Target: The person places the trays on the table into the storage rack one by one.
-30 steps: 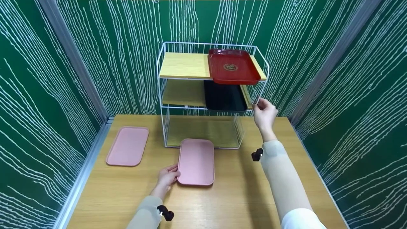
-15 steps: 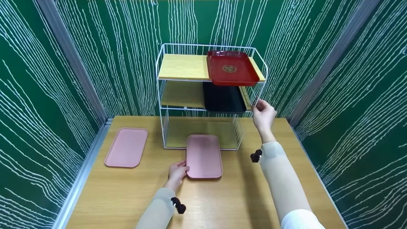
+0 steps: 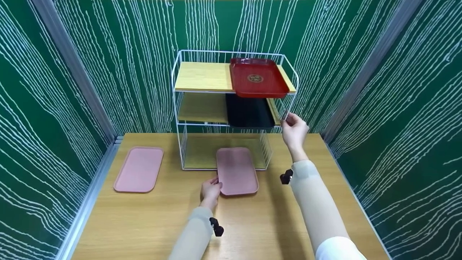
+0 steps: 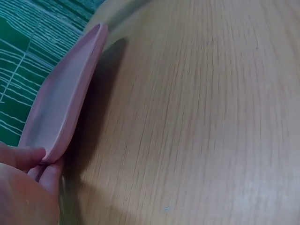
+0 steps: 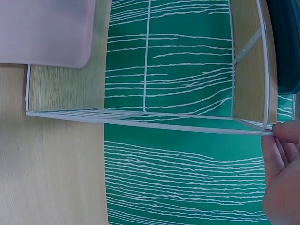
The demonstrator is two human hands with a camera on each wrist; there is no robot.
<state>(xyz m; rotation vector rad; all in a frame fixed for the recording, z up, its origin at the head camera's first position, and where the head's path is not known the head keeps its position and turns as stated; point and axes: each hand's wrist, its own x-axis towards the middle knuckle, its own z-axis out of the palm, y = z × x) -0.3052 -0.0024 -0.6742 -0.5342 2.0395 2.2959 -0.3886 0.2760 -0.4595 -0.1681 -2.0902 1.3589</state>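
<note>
Pink tray [image 3: 236, 170] at frame centre, its near corner pinched by the left hand [image 3: 211, 189]; right hand [image 3: 294, 130] grips the wire rack [image 3: 176, 119] post on the counter [image 3: 144, 224].

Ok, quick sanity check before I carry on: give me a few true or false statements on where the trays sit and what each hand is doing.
1. The left hand grips the near corner of a pink tray. True.
2. That tray lies fully inside the rack's bottom tier. False: only its far end reaches into the white wire rack; the near part lies on the table.
3. The red tray sits on the top shelf. True.
4. The right hand holds the black tray. False: it pinches the rack's wire frame at the right front, level with the middle shelf.
5. A second pink tray lies on the table left of the rack. True.
</note>
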